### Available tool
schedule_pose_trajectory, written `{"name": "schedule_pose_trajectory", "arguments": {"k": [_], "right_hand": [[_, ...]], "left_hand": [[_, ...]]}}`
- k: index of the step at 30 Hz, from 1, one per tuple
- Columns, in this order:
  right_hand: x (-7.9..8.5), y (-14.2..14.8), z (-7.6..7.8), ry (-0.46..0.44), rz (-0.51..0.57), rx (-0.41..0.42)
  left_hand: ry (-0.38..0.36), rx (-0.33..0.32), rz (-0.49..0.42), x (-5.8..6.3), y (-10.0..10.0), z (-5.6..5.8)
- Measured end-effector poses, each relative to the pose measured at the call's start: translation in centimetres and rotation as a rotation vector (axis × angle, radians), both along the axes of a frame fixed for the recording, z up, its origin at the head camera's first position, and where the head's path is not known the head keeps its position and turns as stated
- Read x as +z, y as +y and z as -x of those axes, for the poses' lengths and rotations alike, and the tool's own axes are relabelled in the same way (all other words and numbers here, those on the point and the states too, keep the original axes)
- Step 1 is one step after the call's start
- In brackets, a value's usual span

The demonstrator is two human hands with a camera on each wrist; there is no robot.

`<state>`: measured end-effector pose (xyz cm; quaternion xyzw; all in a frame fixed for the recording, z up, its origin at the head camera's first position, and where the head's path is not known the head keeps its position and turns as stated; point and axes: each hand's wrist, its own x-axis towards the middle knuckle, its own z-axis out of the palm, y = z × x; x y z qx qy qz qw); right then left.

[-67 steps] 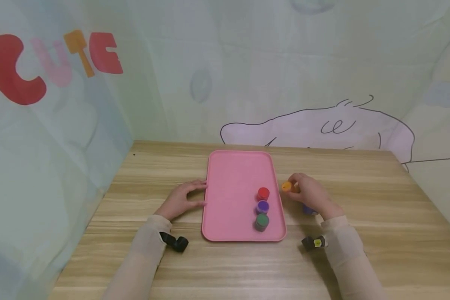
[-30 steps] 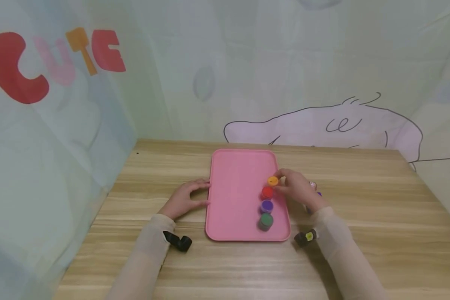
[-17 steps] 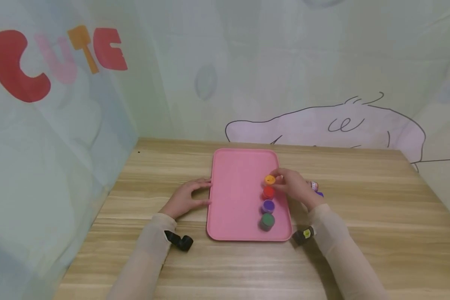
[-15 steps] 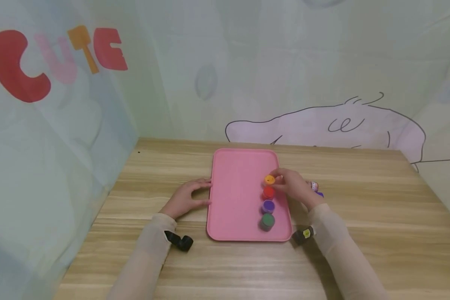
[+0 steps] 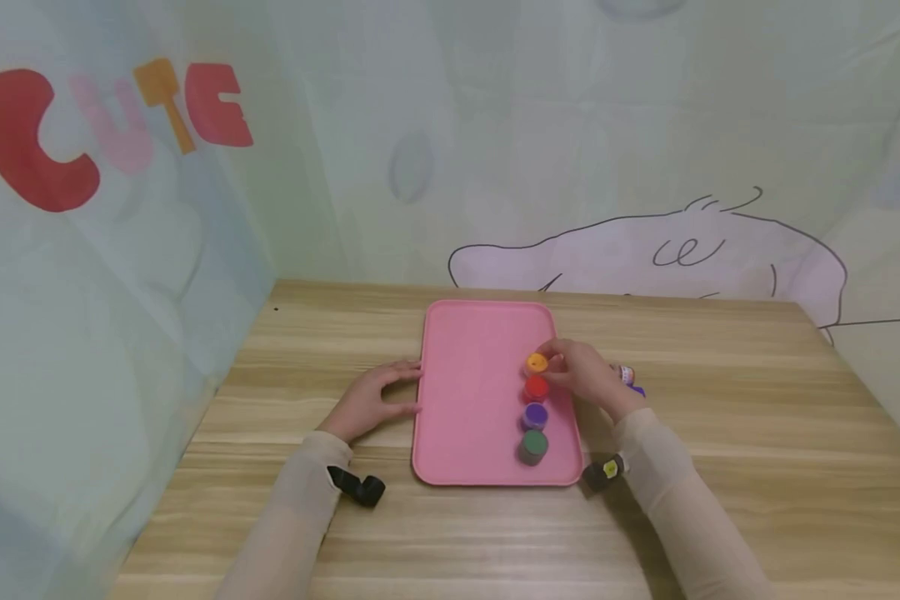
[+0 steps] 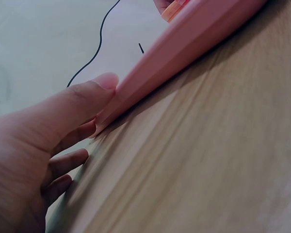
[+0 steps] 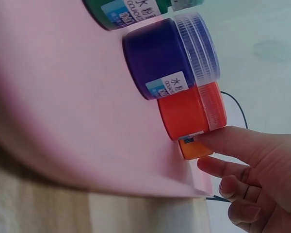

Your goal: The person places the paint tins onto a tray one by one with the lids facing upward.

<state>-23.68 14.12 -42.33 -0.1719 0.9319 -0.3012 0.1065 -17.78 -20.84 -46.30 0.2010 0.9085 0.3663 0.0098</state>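
On the pink tray (image 5: pixel 472 392) stands a row of small gouache paint jars with labels in the right wrist view. From near to far they are a green jar (image 5: pixel 533 447), a purple jar (image 5: pixel 535 417), a red jar (image 5: pixel 536 388) and an orange jar (image 5: pixel 536 364). My right hand (image 5: pixel 587 372) pinches the orange jar between thumb and fingers, just behind the red one. In the right wrist view the red jar (image 7: pixel 186 114) partly covers the orange jar (image 7: pixel 196 149). With thumb and fingertips, my left hand (image 5: pixel 371 402) touches the tray's left edge.
Right of the tray, partly hidden behind my right hand and wrist, lie a jar with a white label (image 5: pixel 627 374) and something purple (image 5: pixel 637 390). The wooden table (image 5: pixel 465 533) meets a printed cloth backdrop (image 5: pixel 345 167) at its back and left.
My right hand has moved left from beside the tray, bringing the orange jar onto it behind the red jar. Over the last half second it has hardly moved. The left hand stays on the edge.
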Motion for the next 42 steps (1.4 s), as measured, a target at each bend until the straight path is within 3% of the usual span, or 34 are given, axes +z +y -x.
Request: {"name": "schedule_pose_trajectory", "arguments": {"k": [16, 42], "right_hand": [[1.1, 0.1, -0.2, -0.031, -0.046, -0.023], [2.7, 1.2, -0.9, 0.098, -0.105, 0.039]], "left_hand": [[0.026, -0.008, -0.015, -0.4, 0.0, 0.0], [-0.006, 0.006, -0.025, -0.2, 0.0, 0.0]]}}
